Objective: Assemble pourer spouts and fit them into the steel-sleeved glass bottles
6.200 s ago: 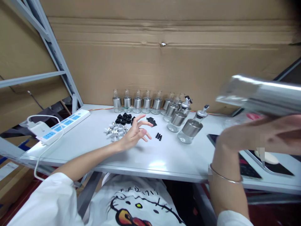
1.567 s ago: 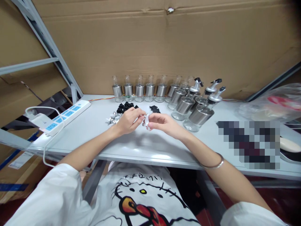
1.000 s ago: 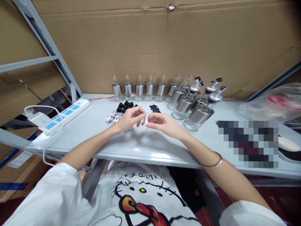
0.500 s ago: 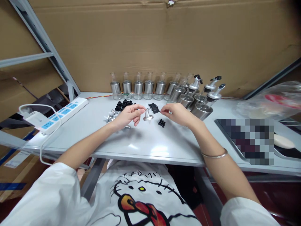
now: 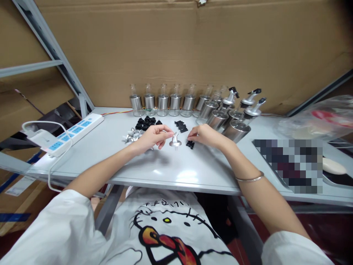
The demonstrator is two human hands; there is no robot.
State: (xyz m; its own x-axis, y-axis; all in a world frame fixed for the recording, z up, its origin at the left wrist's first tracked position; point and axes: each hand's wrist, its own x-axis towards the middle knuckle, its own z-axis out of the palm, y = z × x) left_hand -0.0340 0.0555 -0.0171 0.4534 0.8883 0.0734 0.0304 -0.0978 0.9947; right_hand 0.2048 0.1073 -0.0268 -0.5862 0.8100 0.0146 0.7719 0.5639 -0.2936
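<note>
My left hand [image 5: 156, 137] pinches the tip of a silver pourer spout [image 5: 175, 140], which hangs flange down above the table. To the right, my right hand [image 5: 204, 134] has its fingertips drawn together at a small cluster of black plastic pieces [image 5: 190, 144]; whether a piece is between them cannot be made out. Flat black caps [image 5: 181, 126] lie just behind, between the two hands. Behind my left hand is a heap of black stoppers [image 5: 146, 123]. More silver spouts [image 5: 131, 135] are piled beside that hand, partly hidden by it.
A row of glass bottles with steel sleeves [image 5: 175, 101] stands along the cardboard wall. Several bottles at right carry pourers [image 5: 252, 110]. A power strip [image 5: 77, 132] with a white cable lies left. At right are a blurred-out flat object [image 5: 289, 165] and a plastic bag [image 5: 322, 116].
My right hand has moved down toward me, onto the small black pieces. My left hand has shifted slightly right and down with the spout, which has turned a little.
</note>
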